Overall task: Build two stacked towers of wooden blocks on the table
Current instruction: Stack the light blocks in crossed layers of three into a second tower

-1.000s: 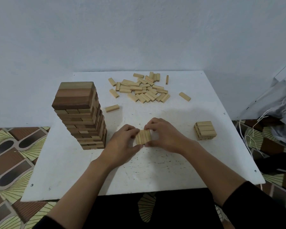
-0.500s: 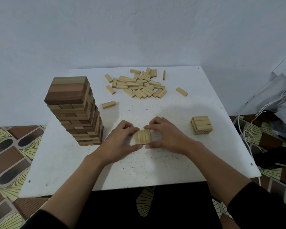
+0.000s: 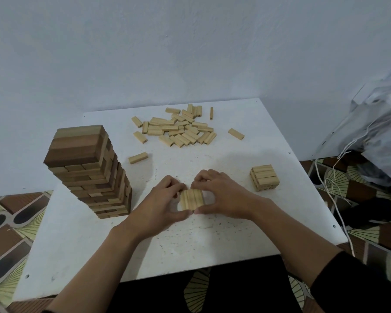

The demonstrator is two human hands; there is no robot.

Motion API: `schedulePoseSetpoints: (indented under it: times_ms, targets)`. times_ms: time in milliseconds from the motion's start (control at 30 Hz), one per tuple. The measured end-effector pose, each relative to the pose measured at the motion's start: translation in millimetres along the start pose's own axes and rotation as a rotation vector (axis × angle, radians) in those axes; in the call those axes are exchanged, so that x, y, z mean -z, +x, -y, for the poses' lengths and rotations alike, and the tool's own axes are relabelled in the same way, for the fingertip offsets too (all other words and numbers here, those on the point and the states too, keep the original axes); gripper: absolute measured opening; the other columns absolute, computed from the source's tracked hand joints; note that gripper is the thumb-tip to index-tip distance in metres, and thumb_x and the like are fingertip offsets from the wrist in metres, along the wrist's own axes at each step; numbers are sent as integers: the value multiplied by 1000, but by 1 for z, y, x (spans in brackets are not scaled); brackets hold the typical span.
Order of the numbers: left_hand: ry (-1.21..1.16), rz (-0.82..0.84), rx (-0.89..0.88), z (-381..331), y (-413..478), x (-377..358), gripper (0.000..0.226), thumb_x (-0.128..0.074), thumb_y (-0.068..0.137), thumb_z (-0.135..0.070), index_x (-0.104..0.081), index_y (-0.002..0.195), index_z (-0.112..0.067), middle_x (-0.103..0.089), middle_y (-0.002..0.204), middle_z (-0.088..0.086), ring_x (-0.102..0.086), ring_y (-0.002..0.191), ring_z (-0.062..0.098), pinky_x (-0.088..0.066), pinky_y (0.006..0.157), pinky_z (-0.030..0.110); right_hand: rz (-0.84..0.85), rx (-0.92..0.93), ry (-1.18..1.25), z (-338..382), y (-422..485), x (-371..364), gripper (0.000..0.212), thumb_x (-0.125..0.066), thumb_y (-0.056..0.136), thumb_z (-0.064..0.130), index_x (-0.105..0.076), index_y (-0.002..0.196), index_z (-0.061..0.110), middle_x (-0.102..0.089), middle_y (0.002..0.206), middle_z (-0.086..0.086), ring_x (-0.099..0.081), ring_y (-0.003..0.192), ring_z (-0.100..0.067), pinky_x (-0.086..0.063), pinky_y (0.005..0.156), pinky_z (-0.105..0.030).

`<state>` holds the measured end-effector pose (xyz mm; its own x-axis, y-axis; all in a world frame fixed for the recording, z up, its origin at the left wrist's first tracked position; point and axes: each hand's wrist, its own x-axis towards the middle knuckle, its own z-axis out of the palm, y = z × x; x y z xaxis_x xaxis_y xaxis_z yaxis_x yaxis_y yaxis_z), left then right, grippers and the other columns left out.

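Little has been shifted since the earlier frames; only the thumbs have been drawn together. Right of the tall tower (image 3: pixel 88 172), a row of blocks (image 3: pixel 192 199) is pinched between the left hand (image 3: pixel 160 206) and right hand (image 3: pixel 224 197), long axes pointing away. The small stack (image 3: pixel 264 180) stands rightward, nearer the right hand, on a white table (image 3: pixel 190 245) with a pale wall behind

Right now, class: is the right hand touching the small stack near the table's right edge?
Apart. The head view shows bare white table between the right hand and the small stack; that hand grips the row of blocks instead.
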<state>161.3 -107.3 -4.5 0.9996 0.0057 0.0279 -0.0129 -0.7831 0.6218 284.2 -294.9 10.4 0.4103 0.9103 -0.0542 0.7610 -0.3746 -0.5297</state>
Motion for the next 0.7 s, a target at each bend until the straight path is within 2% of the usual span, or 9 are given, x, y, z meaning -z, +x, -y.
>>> schedulePoseSetpoints:
  times_ms: [100,200,300,467,567,700]
  targets:
    - [30,-55,-73,-15,10,5,48,-80,81,-48,-61,120,-28,-45,107,-18,-49,100,4,-39,81,14,-77,-1,31,-3,-13,19,47,-74,85,51,-60,125,30,-45,114,19,-40,110,-2,-36,102,-33]
    - [55,-87,-151,-38,28,8,49,-75,79,-57,-61,119,-30,-46,106,-16,-50,97,8,-42,83,24,-154,-20,21,-11,-30,41,50,-75,82,52,-60,125,32,-45,113,20,-40,111,-3,-37,101,-35]
    - [152,-111,-215,-62,51,4,55,-60,79,-69,-61,119,-32,-49,107,-15,-49,96,7,-41,84,34,-189,-54,1,-27,-48,64,51,-77,81,53,-62,124,32,-47,113,20,-41,111,-5,-38,101,-37]
    - [172,-115,-225,-100,92,-21,55,-67,78,-67,-61,121,-33,-50,108,-15,-46,102,6,-34,93,38,-197,-126,4,-62,-80,97,51,-81,78,51,-65,123,34,-50,113,23,-42,113,-6,-39,101,-39]
    - [159,-116,-203,-116,109,-39,67,-55,71,-78,-63,120,-33,-51,108,-15,-46,105,8,-32,93,38,-173,-164,14,-85,-93,108,54,-81,77,51,-64,127,35,-50,115,25,-42,118,-6,-40,103,-40]
    - [150,-138,-152,-123,121,-59,57,-72,74,-69,-64,118,-34,-50,105,-15,-43,104,8,-25,93,36,-113,-201,-9,-108,-97,112,54,-81,79,48,-62,129,37,-49,116,26,-40,117,-3,-39,104,-43]
